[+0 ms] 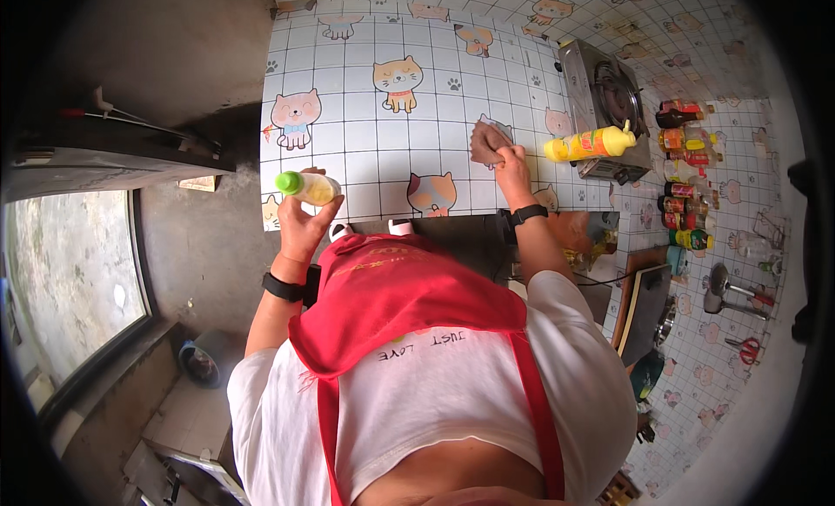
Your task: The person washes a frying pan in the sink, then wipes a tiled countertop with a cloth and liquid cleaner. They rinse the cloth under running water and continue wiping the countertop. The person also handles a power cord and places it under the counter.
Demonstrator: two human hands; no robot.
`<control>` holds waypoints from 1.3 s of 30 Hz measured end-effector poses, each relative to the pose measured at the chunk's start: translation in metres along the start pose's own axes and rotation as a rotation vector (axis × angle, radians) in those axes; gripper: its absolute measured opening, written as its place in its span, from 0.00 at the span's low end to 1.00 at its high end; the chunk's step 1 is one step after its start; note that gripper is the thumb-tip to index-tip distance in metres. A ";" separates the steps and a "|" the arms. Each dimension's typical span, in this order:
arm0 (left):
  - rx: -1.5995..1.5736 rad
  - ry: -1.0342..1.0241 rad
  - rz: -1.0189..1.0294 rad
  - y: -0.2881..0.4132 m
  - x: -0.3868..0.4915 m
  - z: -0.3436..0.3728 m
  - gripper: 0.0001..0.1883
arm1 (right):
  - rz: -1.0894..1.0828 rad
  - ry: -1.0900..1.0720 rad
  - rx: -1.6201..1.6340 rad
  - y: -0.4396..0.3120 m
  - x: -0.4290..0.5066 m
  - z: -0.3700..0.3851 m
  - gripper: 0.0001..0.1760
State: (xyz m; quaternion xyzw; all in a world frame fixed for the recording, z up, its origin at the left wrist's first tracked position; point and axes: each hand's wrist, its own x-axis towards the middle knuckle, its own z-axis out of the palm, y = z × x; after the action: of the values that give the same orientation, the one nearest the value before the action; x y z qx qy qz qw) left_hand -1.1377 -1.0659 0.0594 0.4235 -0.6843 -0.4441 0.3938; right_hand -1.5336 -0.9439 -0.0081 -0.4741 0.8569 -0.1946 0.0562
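Note:
My left hand (303, 222) grips a small clear bottle with a green cap (312, 187) above the near left corner of the counter, which has a cat-patterned covering (365, 134). Pale yellow contents show through the bottle's side. My right hand (512, 170) holds a bunched brown cloth (489, 142) on or just over the counter. To the right of that hand is a yellow squeeze bottle (587, 144), close to the front corner of a gas stove (613, 101); whether it stands or lies is unclear.
Several sauce bottles (685, 202) line the right side. Beyond them are a metal ladle (719, 281) and red-handled scissors (749, 351). A dark board (642, 310) is near my right arm. A dark-topped cabinet (130, 140) and a window (78, 277) are at the left.

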 end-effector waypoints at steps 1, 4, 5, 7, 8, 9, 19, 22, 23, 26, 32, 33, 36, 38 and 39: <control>-0.012 -0.020 0.022 0.000 0.003 0.014 0.23 | -0.012 0.044 -0.004 0.013 -0.001 -0.004 0.12; -0.039 -0.041 -0.069 -0.001 0.002 0.048 0.22 | -0.103 -0.061 -0.038 0.024 -0.013 -0.007 0.10; -0.053 -0.048 -0.118 -0.004 -0.001 0.057 0.22 | -0.116 -0.106 -0.017 0.016 -0.018 -0.009 0.10; -0.024 -0.061 -0.138 0.001 -0.003 0.071 0.22 | -0.223 -0.129 0.036 0.003 -0.032 -0.006 0.11; -0.066 -0.036 -0.157 -0.003 -0.007 0.077 0.21 | -0.264 -0.166 0.102 -0.003 -0.040 -0.005 0.11; -0.108 -0.006 -0.179 -0.005 -0.010 0.082 0.21 | -0.309 -0.207 0.167 -0.017 -0.044 -0.008 0.11; -0.130 0.100 -0.271 0.019 -0.011 0.102 0.22 | -0.621 -0.587 0.655 -0.080 -0.036 0.025 0.13; -0.121 0.118 -0.256 0.020 -0.012 0.099 0.20 | -0.263 -0.975 0.887 -0.081 -0.025 0.013 0.15; -0.141 0.125 -0.263 0.022 -0.010 0.097 0.20 | -0.175 -1.019 0.997 -0.079 -0.020 0.008 0.15; -0.227 0.212 -0.281 0.028 -0.019 0.096 0.20 | 0.028 -1.105 1.277 -0.062 0.000 -0.017 0.15; -0.517 0.236 -0.393 0.052 -0.046 0.084 0.24 | 0.157 -1.009 1.485 -0.049 0.021 -0.045 0.17; -0.512 0.240 -0.414 0.051 -0.054 0.080 0.26 | 0.167 -1.004 1.506 -0.053 0.021 -0.046 0.17; -0.468 0.299 -0.487 0.063 -0.073 0.069 0.31 | 0.177 -1.049 1.518 -0.063 0.021 -0.032 0.18; -0.470 0.359 -0.510 0.069 -0.089 0.060 0.32 | 0.173 -1.107 1.495 -0.076 0.020 -0.025 0.18; -0.463 0.375 -0.521 0.069 -0.096 0.055 0.32 | 0.168 -1.124 1.480 -0.082 0.019 -0.023 0.18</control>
State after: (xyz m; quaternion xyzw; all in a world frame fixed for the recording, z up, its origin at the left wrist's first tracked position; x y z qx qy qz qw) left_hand -1.1723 -0.9442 0.0925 0.5568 -0.3519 -0.5865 0.4714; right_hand -1.4856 -0.9924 0.0469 -0.2788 0.3933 -0.4282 0.7643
